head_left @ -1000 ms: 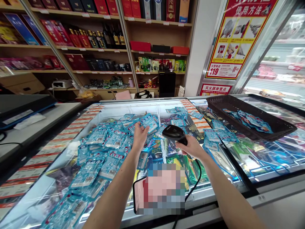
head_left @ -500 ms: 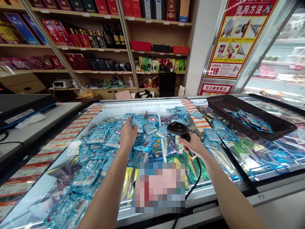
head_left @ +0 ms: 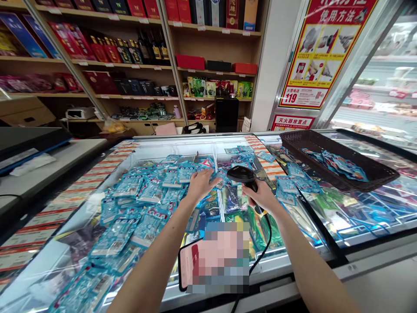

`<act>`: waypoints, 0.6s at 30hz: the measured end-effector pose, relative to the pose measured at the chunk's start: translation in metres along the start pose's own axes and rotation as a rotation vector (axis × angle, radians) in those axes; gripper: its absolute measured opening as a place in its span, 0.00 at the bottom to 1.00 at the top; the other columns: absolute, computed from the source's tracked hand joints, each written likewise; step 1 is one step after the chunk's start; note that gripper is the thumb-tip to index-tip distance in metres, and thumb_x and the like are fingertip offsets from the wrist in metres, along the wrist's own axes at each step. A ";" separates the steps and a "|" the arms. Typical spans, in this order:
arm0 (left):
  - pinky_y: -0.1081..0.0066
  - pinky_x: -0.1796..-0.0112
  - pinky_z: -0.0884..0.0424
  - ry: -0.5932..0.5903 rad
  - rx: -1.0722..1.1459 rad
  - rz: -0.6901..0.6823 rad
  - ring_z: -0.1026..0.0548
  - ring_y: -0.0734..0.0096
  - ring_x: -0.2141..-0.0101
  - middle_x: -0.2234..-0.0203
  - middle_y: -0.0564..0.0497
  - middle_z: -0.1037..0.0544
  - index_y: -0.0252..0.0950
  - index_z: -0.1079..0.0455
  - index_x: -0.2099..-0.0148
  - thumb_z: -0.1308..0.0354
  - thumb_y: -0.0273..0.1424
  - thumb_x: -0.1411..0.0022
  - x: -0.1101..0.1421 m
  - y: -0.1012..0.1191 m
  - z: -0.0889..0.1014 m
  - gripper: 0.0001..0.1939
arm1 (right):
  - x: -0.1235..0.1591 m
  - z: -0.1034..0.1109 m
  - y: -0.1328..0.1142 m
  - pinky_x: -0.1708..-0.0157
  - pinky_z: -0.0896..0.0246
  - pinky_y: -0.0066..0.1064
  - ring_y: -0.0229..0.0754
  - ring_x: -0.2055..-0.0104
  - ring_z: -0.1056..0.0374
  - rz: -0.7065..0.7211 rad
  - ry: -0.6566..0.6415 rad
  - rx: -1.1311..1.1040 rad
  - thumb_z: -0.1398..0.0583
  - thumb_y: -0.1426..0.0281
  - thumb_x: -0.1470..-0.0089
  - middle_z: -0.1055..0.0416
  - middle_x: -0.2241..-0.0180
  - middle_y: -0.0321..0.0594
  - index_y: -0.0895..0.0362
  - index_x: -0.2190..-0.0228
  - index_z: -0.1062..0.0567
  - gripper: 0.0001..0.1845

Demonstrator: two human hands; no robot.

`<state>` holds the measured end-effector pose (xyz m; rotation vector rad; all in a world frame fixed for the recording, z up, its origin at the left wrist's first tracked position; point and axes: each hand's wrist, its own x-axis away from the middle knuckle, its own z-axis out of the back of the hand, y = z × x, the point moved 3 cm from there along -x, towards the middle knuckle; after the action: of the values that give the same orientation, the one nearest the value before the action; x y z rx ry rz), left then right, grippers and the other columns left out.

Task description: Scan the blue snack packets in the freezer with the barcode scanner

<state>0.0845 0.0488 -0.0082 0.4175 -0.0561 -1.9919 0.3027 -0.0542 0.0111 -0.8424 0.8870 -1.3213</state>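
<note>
Many blue snack packets (head_left: 143, 195) lie spread over the glass lid of a chest freezer (head_left: 182, 148). My left hand (head_left: 200, 184) reaches over them with fingers spread, its fingertips touching a blue packet (head_left: 221, 176) near the middle. My right hand (head_left: 262, 196) grips the handle of a black barcode scanner (head_left: 243, 174), whose head points left toward that packet. The scanner's cable (head_left: 263, 243) trails down toward me. A phone (head_left: 187, 265) with a blurred screen lies on the glass just below my arms.
A dark plastic basket (head_left: 342, 150) holding a few blue packets sits on the freezer at the right. More packets (head_left: 293, 182) lie beside it. A grey counter (head_left: 48, 163) runs along the left. Shelves of boxes and bottles (head_left: 130, 48) stand behind.
My left hand set down the packet it held up, swept left over the pile, then came back right toward the scanner. The scanner hand barely shifted.
</note>
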 end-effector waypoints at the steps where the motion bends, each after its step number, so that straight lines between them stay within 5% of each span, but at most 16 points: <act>1: 0.55 0.44 0.48 -0.008 -0.020 -0.006 0.37 0.53 0.44 0.46 0.43 0.30 0.39 0.37 0.41 0.56 0.51 0.38 -0.002 0.002 -0.004 0.31 | -0.001 0.000 0.002 0.83 0.42 0.25 0.36 0.86 0.35 0.007 0.000 0.001 0.43 0.60 0.47 0.28 0.82 0.36 0.58 0.67 0.29 0.13; 11: 0.57 0.50 0.44 -0.126 0.009 0.107 0.40 0.46 0.45 0.47 0.38 0.33 0.35 0.40 0.41 0.43 0.50 0.49 -0.019 0.001 -0.009 0.38 | -0.013 -0.004 0.011 0.85 0.41 0.27 0.36 0.85 0.35 0.037 -0.022 -0.161 0.43 0.57 0.47 0.25 0.73 0.40 0.57 0.69 0.32 0.14; 18: 0.67 0.64 0.39 0.078 0.404 0.227 0.30 0.63 0.65 0.70 0.49 0.28 0.37 0.38 0.61 0.45 0.43 0.44 -0.017 -0.012 -0.011 0.15 | -0.019 -0.005 0.011 0.85 0.41 0.26 0.36 0.84 0.34 0.065 -0.011 -0.160 0.43 0.58 0.47 0.25 0.72 0.39 0.57 0.68 0.32 0.14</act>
<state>0.0840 0.0713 -0.0171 0.7143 -0.4432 -1.7350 0.3023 -0.0341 0.0001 -0.9361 1.0136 -1.1995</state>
